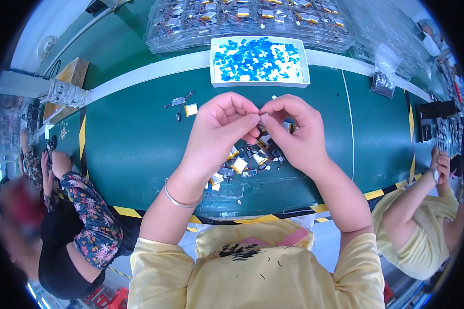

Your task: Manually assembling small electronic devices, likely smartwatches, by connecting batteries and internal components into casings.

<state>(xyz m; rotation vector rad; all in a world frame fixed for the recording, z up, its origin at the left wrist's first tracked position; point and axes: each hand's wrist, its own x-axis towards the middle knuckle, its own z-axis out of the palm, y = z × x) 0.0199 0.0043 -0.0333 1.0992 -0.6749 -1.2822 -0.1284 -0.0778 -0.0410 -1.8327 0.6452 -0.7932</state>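
Observation:
My left hand and my right hand meet fingertip to fingertip above the green table. Both pinch a small dark part, mostly hidden between thumbs and forefingers, so its kind does not show. Beneath them lies a loose pile of small electronic assemblies with silver battery pouches, wires and little black pieces. Left of my left hand, one separate assembly with a silver pouch and a wired board rests on the table.
A white box of small blue and white pieces stands ahead. Behind it, clear plastic trays hold many similar assemblies. A bag of dark parts lies at right. Co-workers sit on either side; striped tape marks the table's near edge.

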